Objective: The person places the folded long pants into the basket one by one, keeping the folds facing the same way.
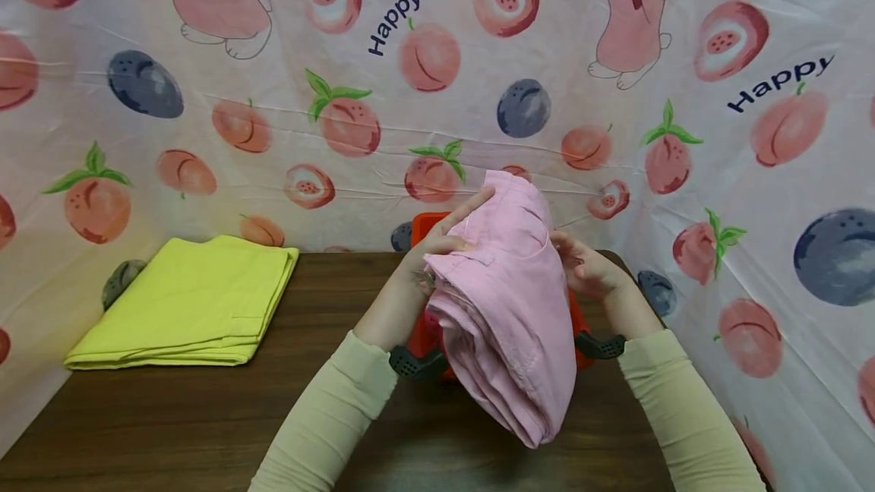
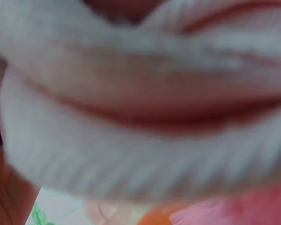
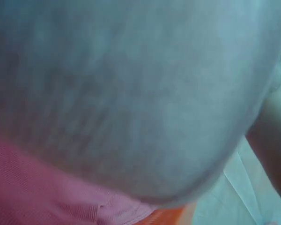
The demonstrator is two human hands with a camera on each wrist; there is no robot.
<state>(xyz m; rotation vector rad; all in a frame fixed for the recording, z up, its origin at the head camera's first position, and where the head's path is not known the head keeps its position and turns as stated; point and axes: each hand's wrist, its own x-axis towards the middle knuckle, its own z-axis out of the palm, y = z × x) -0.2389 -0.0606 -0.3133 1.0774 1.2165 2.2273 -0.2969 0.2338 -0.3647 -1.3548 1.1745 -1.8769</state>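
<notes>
A folded pair of pink trousers (image 1: 513, 287) is held up in front of me, with a waistband at the top and layered folds hanging down. My left hand (image 1: 437, 249) grips its left edge, index finger stretched along the cloth. On the other side my right hand (image 1: 588, 264) holds the trousers, its fingertips partly hidden behind the fabric. Behind and below is an orange basket (image 1: 427, 226), largely covered by the trousers. Blurred folds of the trousers (image 2: 131, 159) fill most of the left wrist view. In the right wrist view the trousers (image 3: 154, 103) hide nearly everything.
A folded yellow-green cloth item (image 1: 191, 302) lies at the left on the dark wooden table (image 1: 307, 393). Black handles (image 1: 601, 345) stick out at the basket's sides. Bright pink cloth (image 2: 239, 211) shows by the basket. A fruit-printed curtain (image 1: 437, 112) encloses the back and sides.
</notes>
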